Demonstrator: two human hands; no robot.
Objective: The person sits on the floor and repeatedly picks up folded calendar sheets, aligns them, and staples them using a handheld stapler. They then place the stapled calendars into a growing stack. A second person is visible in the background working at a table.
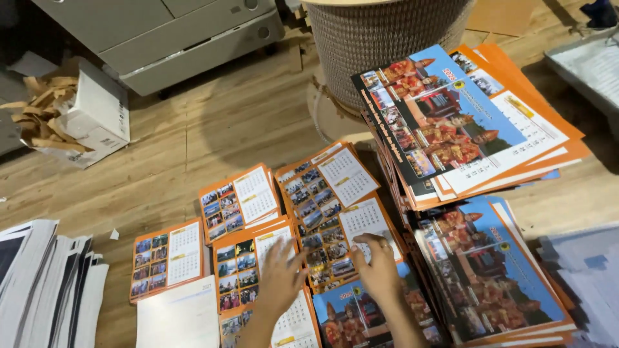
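Note:
Several stacks of orange calendar sheets with photo grids lie on the wooden floor. My left hand (280, 278) rests flat, fingers spread, on one stack of calendar sheets (248, 261) in the lower middle. My right hand (377, 267) presses down on the neighbouring stack (351, 235), fingertips at its date grid. A blue cover sheet (342, 316) lies just below both hands. Neither hand grips anything that I can see.
A tall pile of large calendar covers (464, 122) leans at the upper right, with another pile (490, 270) below it. A big spool of binding wire (387, 32) stands behind. A cardboard box of scraps (77, 116) sits left, and white paper stacks (45, 283) lie at the lower left.

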